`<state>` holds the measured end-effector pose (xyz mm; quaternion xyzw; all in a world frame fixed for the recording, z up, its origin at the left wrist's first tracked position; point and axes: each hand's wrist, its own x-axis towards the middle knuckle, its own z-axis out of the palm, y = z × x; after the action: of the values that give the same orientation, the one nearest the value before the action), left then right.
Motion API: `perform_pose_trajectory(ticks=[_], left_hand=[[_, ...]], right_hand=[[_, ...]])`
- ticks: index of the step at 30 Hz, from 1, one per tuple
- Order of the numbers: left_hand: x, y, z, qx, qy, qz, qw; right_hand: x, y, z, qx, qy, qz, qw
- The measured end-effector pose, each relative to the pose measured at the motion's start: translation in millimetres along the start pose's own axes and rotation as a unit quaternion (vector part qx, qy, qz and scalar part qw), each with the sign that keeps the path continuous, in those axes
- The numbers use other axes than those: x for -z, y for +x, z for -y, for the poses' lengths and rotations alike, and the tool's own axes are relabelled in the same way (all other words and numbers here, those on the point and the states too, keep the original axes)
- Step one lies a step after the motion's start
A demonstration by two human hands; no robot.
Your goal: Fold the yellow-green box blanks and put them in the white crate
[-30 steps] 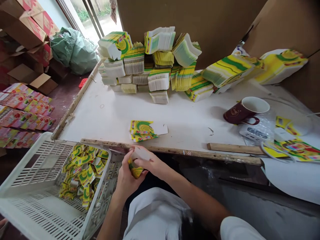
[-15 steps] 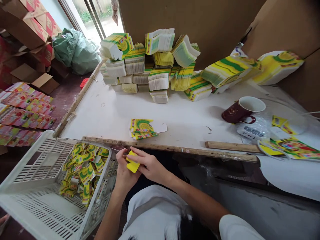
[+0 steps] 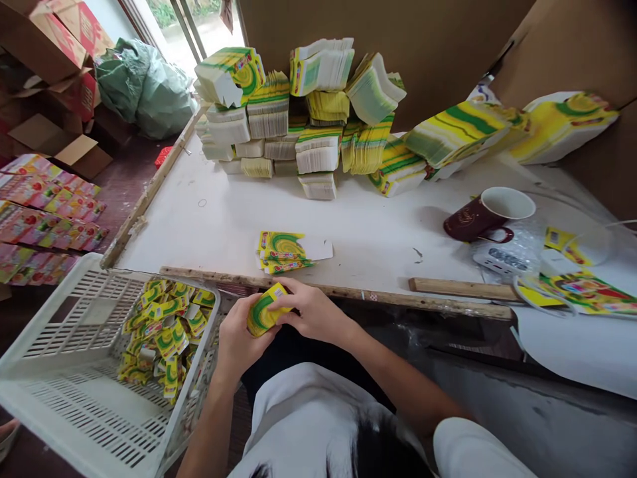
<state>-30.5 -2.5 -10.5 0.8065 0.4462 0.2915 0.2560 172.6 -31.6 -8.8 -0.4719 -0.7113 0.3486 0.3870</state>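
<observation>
Between my two hands, just off the table's front edge, is a small yellow and green carton (image 3: pixel 265 315), its printed broad side facing up. My left hand (image 3: pixel 237 340) wraps around its left and lower sides. From the right, my right hand (image 3: pixel 309 311) pinches it, with fingers over its upper right part. A few flat, unfolded cartons (image 3: pixel 286 251) lie overlapped on the table just beyond my hands. To my left, a white plastic crate (image 3: pixel 107 392) holds a heap of small yellow-green cartons (image 3: pixel 172 325).
Bundles of flat cartons (image 3: pixel 318 151) are stacked along the back of the white table (image 3: pixel 209 232). A maroon mug (image 3: pixel 465 220) stands at the right by a plastic-wrapped item. A wooden strip (image 3: pixel 462 288) runs along the front edge. Pink packs (image 3: pixel 44 226) and a green sack (image 3: pixel 149 89) are at the left.
The carton has turned in my hands, from a plain yellow flap showing to its printed green and yellow side. My left hand has shifted slightly left and the view has tilted a little.
</observation>
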Motion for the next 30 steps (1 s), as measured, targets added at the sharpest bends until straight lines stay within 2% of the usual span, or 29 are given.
perform_pose_trajectory(ticks=[3, 5, 7, 9, 11, 12, 14, 17, 19, 21, 23, 25, 27, 29, 30], left_hand=[[4.3, 0, 6, 0.029, 0.007, -0.03, 0.999], [19.7, -6, 21, 0.086, 0.011, -0.07, 0.994], [44.7, -15, 42, 0.148, 0.065, -0.149, 0.975], [72.0, -25, 63, 0.199, 0.172, -0.223, 0.939], [90.8, -33, 75, 0.236, 0.236, -0.253, 0.908], [94.1, -35, 78, 0.244, 0.233, -0.26, 0.905], [86.7, -37, 73, 0.241, 0.146, -0.255, 0.925], [48.0, -29, 52, 0.236, -0.088, -0.187, 0.95], [15.8, -19, 34, 0.225, -0.235, -0.11, 0.939], [-11.1, -8, 15, 0.19, -0.368, -0.083, 0.906], [-27.2, 3, -5, 0.158, -0.465, -0.117, 0.863], [-31.0, 13, -22, 0.138, -0.521, -0.18, 0.823], [-26.5, 22, -33, 0.118, -0.559, -0.236, 0.786], [-19.9, 29, -34, 0.098, -0.579, -0.278, 0.76], [-17.5, 31, -31, 0.098, -0.578, -0.288, 0.757]], right_hand=[[-7, 7, -1, 0.003, 0.055, -0.055, 0.997], [-5, 15, -5, 0.013, 0.058, -0.098, 0.993], [4, 24, -13, -0.011, -0.009, -0.164, 0.986], [15, 35, -24, -0.077, -0.127, -0.199, 0.969], [22, 44, -34, -0.146, -0.224, -0.172, 0.948], [24, 48, -39, -0.168, -0.254, -0.15, 0.941], [25, 52, -43, -0.18, -0.283, -0.129, 0.933], [23, 48, -35, -0.148, -0.271, -0.181, 0.934], [18, 40, -22, -0.111, -0.214, -0.218, 0.946], [10, 29, -7, -0.076, -0.115, -0.202, 0.97], [-5, 18, 9, -0.051, 0.015, -0.132, 0.99], [-23, 9, 20, -0.047, 0.156, -0.069, 0.984], [-42, 3, 27, -0.052, 0.269, -0.046, 0.961], [-56, 1, 30, -0.049, 0.31, -0.044, 0.949], [-61, 2, 30, -0.048, 0.306, -0.046, 0.95]])
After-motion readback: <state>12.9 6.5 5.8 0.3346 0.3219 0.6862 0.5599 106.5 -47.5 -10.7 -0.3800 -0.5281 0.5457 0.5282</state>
